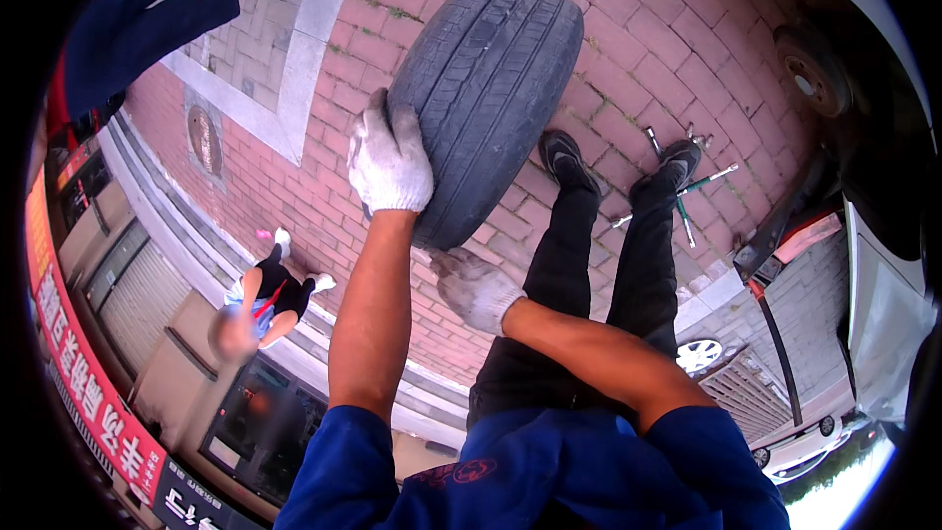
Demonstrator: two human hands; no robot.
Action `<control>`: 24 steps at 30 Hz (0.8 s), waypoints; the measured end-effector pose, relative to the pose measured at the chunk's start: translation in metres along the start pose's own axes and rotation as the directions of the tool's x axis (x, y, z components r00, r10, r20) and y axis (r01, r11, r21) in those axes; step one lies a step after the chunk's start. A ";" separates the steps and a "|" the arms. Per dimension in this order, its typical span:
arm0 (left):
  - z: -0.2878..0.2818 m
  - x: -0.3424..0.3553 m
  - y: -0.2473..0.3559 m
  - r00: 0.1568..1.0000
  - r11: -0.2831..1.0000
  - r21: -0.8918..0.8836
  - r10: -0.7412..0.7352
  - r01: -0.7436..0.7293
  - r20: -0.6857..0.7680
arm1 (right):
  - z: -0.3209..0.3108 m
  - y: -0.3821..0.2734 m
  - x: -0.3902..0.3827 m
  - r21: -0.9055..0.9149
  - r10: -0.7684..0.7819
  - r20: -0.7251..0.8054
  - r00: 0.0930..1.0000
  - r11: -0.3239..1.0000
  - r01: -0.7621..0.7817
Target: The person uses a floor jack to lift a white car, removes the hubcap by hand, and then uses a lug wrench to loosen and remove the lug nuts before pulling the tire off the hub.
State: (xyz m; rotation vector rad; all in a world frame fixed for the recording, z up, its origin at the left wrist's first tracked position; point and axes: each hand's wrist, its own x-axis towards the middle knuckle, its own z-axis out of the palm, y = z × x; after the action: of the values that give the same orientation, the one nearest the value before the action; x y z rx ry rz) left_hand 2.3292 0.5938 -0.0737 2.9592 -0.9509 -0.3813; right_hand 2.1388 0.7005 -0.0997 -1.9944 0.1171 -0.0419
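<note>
A worn black car tire (486, 88) stands on its tread on the red brick paving, tilted, in front of me. My left hand (391, 159), in a white work glove, grips its left side, fingers bent at the edge of the tread. Just below the tire's near end is my right hand (478, 291), in a greyish, dirty glove. Its fingers are stretched toward the tire's lower edge; whether they touch it I cannot tell. The side of the tire facing left is mostly hidden.
A four-way lug wrench (682, 198) lies around my right shoe. At right are a car's bare wheel hub (812, 79) and a floor jack with a long handle (780, 344). One person (260, 299) sits on steps at left; another (162, 15) stands at upper left.
</note>
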 end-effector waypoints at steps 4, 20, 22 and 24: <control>-0.001 -0.019 -0.033 0.997 0.994 -0.099 0.039 -0.045 -0.065 | -0.013 0.012 -0.031 0.008 0.312 0.191 0.931 0.948 -0.319; 0.025 -0.103 -0.191 0.997 0.886 -0.463 -0.050 0.016 -0.063 | -0.080 0.138 0.037 0.195 0.662 -0.507 0.552 0.711 -0.675; 0.031 -0.119 -0.203 0.994 0.899 -0.438 -0.033 -0.017 -0.107 | -0.101 0.114 0.068 0.502 0.883 -0.325 0.338 0.464 -0.730; 0.034 -0.135 -0.210 0.990 0.902 -0.432 -0.076 0.019 -0.115 | -0.092 0.106 0.072 0.478 0.873 -0.336 0.354 0.482 -0.734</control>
State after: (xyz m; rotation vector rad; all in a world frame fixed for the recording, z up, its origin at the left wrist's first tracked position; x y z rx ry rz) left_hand 2.3349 0.8449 -0.0939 2.5686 -0.6749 -0.3420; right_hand 2.1964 0.5661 -0.1600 -1.3964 1.4384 0.0253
